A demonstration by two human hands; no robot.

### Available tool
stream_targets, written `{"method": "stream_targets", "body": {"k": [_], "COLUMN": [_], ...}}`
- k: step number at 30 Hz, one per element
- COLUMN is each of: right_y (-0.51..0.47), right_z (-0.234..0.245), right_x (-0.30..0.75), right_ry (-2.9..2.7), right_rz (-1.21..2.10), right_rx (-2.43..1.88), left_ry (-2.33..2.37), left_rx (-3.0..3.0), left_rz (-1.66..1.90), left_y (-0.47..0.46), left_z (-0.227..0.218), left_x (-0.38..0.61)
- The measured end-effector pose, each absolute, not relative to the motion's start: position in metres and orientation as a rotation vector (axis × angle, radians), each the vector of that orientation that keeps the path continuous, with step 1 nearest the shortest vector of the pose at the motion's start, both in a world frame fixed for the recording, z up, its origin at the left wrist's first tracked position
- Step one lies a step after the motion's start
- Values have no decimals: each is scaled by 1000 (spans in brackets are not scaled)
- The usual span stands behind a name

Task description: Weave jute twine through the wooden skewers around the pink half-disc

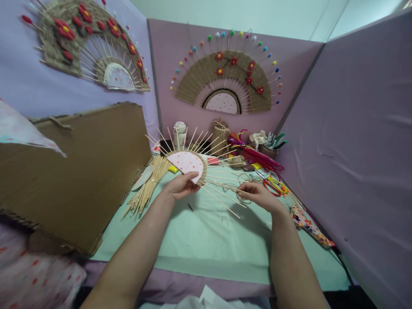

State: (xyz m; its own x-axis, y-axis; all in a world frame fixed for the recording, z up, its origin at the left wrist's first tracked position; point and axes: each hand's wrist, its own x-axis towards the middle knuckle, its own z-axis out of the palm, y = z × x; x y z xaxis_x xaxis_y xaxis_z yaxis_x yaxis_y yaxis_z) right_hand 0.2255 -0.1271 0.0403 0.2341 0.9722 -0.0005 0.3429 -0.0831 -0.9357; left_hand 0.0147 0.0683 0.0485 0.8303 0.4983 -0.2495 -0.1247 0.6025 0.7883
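My left hand (184, 185) grips the lower edge of a half-circle fan frame, its thumb on the pink-dotted white panel (186, 163). A band of woven twine (202, 165) rims the panel's curve, and thin wooden sticks (223, 172) radiate from it. To the right, my right hand (257, 195) is closed in a pinch among the stick ends. Loose loops of thin twine (230, 187) lie at its fingertips, and it seems to hold this strand. A stick end may also be between those fingers; they hide it.
A bundle of sticks (149, 184) and a white spoon-like tool (143, 178) lie left. Scissors (273, 187), pipe cleaners (257, 154), a twine roll (219, 137), a jar (179, 134) and a glue gun (310, 227) line the back and right. Cardboard (74, 171) stands left; finished fans (225, 71) hang behind.
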Motion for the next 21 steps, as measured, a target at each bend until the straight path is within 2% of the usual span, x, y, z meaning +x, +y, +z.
{"method": "stream_targets", "body": {"k": [12, 21], "right_y": [-145, -153], "right_z": [45, 45], "right_x": [238, 245], "right_ry": [-1241, -1235], "right_rz": [985, 851], "right_rx": [-1457, -1334], "left_ry": [485, 490], "left_rx": [889, 904], "left_rz": [413, 384], "left_y": [71, 69], "left_z": [43, 42], "left_x": [17, 19]}}
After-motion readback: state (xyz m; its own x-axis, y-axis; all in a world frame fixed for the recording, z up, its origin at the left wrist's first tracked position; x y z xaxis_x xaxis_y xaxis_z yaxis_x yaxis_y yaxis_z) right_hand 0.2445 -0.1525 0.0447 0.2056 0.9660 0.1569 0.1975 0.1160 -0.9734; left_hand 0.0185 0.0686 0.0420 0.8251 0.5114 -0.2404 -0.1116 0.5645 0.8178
